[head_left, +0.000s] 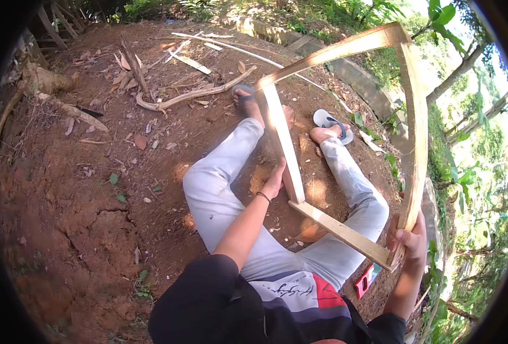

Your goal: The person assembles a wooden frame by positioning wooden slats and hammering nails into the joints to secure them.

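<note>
L hand (274,180) & R hand (411,241) both gripping 1 wooden frame (417,126), 4 bars (283,143)! Shirt (297,292) w/ script lettering.

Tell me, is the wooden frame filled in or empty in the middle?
Empty. Through the wooden frame, held in the left hand and right hand, you can see a sandal, the right leg and soil.

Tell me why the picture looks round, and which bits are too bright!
In the head view, the fisheye lens makes a rounded picture with black corners; also in the head view, trees at right wash out toward white, and sun brightens the wooden frame.
</note>
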Available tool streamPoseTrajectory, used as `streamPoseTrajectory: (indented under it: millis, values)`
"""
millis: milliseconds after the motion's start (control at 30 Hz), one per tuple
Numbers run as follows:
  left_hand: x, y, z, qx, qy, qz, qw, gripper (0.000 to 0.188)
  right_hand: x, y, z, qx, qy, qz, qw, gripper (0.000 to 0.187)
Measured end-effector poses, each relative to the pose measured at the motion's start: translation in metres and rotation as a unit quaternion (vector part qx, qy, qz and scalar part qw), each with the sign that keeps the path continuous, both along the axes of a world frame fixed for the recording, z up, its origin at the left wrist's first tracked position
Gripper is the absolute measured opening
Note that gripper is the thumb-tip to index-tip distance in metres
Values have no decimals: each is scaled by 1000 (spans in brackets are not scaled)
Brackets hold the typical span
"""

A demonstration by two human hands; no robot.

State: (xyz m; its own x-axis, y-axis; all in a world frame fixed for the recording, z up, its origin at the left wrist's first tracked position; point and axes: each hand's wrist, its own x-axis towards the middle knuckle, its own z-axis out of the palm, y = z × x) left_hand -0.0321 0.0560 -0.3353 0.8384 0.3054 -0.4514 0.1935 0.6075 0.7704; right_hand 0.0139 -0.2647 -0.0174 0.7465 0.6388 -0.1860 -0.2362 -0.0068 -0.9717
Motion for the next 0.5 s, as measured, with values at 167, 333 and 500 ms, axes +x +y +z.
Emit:
streamPoseTrajectory:
  millis: [167, 333, 500]
  values:
    - [-8, 8, -5, 99, -38, 69, 992, 84, 0, -19, -6, 15, -19, -78, 997, 90]
    - [-3, 25, 52, 133, -24, 66, 989, 41, 48, -52, -53, 41, -11, -184, 982, 69]
    - [-16, 47, 26, 155, 57, 85, 983, 57, 75, -59, -122, 1, 108, -187, 976, 43]
